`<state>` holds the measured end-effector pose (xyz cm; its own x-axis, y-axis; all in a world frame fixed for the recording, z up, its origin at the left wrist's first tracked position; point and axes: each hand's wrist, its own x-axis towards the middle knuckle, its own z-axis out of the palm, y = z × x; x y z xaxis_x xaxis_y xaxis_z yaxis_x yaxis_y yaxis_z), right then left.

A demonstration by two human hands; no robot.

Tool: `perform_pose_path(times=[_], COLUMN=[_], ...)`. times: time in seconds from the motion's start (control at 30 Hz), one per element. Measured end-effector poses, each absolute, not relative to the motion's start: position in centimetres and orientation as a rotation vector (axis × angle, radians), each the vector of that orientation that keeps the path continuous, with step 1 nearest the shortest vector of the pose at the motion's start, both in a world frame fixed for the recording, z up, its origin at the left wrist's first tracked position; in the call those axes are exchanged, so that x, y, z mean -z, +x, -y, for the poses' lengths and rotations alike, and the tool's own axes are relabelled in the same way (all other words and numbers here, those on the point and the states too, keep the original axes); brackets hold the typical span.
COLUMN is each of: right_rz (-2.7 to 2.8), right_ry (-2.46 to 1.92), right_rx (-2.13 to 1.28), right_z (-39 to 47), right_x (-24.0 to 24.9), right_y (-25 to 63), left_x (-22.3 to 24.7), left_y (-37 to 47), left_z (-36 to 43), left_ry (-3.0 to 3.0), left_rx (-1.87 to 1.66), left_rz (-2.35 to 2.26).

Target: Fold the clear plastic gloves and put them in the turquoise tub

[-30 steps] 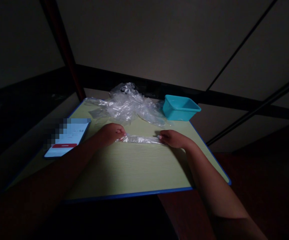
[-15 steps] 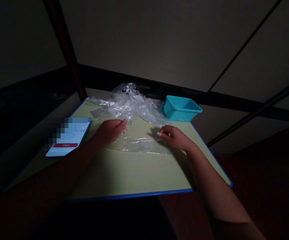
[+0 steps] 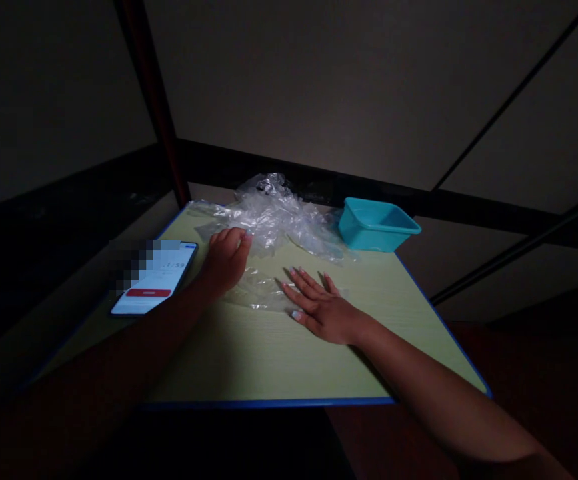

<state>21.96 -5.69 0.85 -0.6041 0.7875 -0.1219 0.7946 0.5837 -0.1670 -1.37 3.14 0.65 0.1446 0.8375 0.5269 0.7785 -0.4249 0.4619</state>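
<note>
A clear plastic bag lies spread on the table in front of me. My right hand rests flat over its right part, palm down with the fingers apart. At the bag's far left is my left hand, its fingers curled and the thumb pressed against them. Whatever it may pinch is hidden. Just beyond that hand, a crumpled heap of clear plastic bags covers the back of the table.
A turquoise plastic basket stands at the table's back right. To the left lies a phone with a lit screen, partly pixelated. The pale table has a blue edge, and dark panels rise behind it.
My right hand has gone from curled fingers to flat and spread, coming down on the bag. My left hand has turned, staying closed. The view has shifted slightly.
</note>
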Motion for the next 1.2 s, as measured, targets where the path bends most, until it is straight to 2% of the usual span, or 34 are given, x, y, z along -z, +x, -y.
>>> perform_pose_path(times=[0.17,0.23,0.37,0.53,0.83,1.03,1.2], right_rz=[-2.711,-2.694,-2.696,-2.701,-2.583,-2.585,-2.622], right_ry=[1.372,1.376,1.380,1.566,1.519,1.537,1.564], right_rx=[0.254,0.249,0.258,0.124,0.264,0.261,0.236], right_z=[5.7,5.7,5.8,5.9,5.7,5.7,5.6], right_x=[-1.0,-1.0,-1.2,-1.4,-1.4,-1.5,-1.6], right_y=[21.7,21.6,21.7,22.3,21.7,22.0,22.5], left_x=[-0.3,-0.2,-0.2,0.1,0.4,-0.4,0.1], left_y=[-0.8,-0.4,-0.3,-0.9,-1.0,-1.5,-2.9], left_z=[-2.0,-1.0,0.4,0.3,0.0,-1.8,-3.7], left_ry=[2.404,2.500,2.685,2.735,2.675,2.625,2.525], left_rx=[-0.962,-0.664,-0.238,-0.031,0.064,-0.486,-0.560], left_rz=[-1.737,-1.824,-1.601,-1.438,-1.410,-1.602,-1.506])
